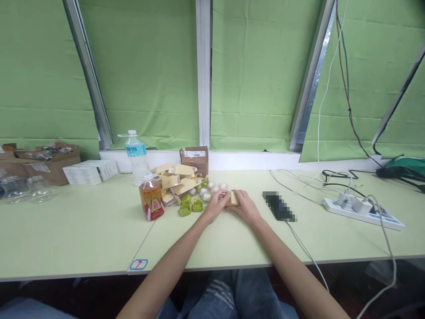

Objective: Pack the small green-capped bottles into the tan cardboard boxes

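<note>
Between my two hands is a small pale-yellow cardboard box [234,199], held just above or on the table. My left hand [217,204] grips its left side, fingers curled at the top edge. On its right side my right hand [247,207] is closed round it, the fingers partly hidden. Just beyond my left hand lie several round white pieces in clear plastic [206,197]. Several small green containers [191,205] sit left of them. Behind these is a heap of pale-yellow cardboard boxes [181,177], some with raised flaps.
A red-orange drink bottle [152,198] and a water bottle [136,159] stand to the left. Further left are white boxes [89,172] and clear jars [38,188]. A phone [279,206] with a cable lies at right, near a power strip [363,213].
</note>
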Action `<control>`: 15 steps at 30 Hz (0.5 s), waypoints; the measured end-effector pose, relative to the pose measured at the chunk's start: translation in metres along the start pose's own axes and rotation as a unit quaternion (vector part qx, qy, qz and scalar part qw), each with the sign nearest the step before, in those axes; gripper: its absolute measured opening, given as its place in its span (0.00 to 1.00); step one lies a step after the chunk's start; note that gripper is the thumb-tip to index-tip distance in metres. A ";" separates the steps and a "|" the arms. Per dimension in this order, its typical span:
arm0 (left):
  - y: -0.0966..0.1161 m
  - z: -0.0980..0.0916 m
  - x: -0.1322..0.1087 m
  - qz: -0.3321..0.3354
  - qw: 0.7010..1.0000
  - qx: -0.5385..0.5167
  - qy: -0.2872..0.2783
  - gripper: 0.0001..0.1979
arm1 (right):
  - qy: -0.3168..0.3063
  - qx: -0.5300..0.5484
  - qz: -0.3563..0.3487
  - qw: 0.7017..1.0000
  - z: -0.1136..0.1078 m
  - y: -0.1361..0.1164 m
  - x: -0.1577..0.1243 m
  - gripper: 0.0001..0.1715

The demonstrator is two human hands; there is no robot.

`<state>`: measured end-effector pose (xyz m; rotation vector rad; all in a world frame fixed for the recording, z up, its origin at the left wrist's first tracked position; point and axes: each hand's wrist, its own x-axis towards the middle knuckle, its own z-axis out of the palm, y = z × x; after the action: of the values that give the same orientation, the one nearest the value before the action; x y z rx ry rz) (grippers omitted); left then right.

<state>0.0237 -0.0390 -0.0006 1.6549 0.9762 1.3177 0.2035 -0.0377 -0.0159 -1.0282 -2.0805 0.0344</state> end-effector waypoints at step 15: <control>0.000 0.010 -0.007 0.044 0.998 0.037 -0.021 0.25 | 0.027 0.053 -0.003 0.998 0.002 -0.009 -0.001 0.28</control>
<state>0.0324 -0.0470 -0.0050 1.7931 0.9465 1.3118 0.1968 -0.0435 -0.0146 -0.9487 -2.0099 0.1117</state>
